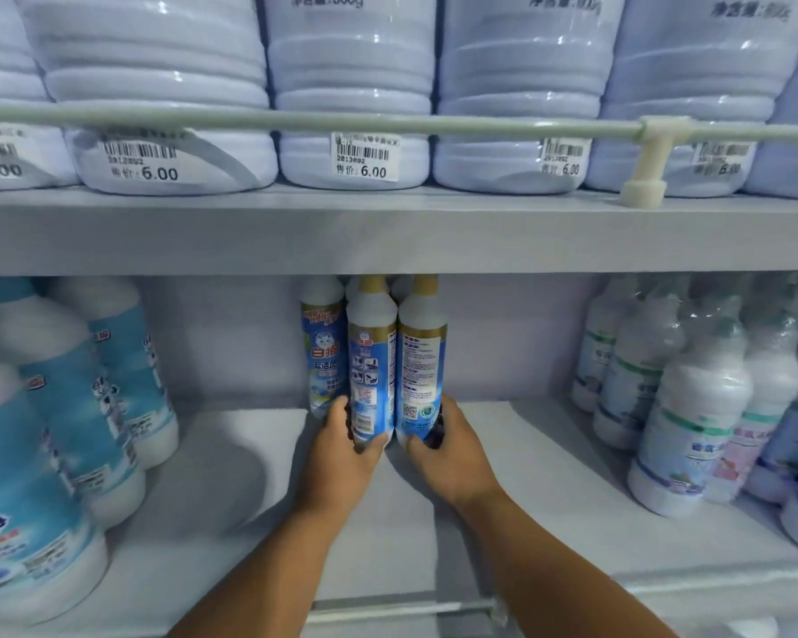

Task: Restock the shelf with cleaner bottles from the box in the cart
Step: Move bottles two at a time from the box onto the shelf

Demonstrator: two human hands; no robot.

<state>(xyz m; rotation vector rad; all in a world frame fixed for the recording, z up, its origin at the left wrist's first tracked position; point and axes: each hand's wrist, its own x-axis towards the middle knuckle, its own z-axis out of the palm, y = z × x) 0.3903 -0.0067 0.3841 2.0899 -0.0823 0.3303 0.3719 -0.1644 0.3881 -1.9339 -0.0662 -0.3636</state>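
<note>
Left hand (pixel 342 448) clamped round base of blue-labelled cleaner bottle (pixel 372 375); right hand (pixel 448 448) clamped round base of second bottle (pixel 421 370). Both bottles held upright, touching side by side, bases on lower shelf (pixel 231 490), hands just apart. Third matching bottle (pixel 322 356) seen just left of left hand, further back. Pale-blue bottles (pixel 65 407) grouped far left of hands; wrapped white bottles (pixel 692 407) far right. Large jugs (pixel 355 108) lined on shelf above hands, price tags reading 6.00.
</note>
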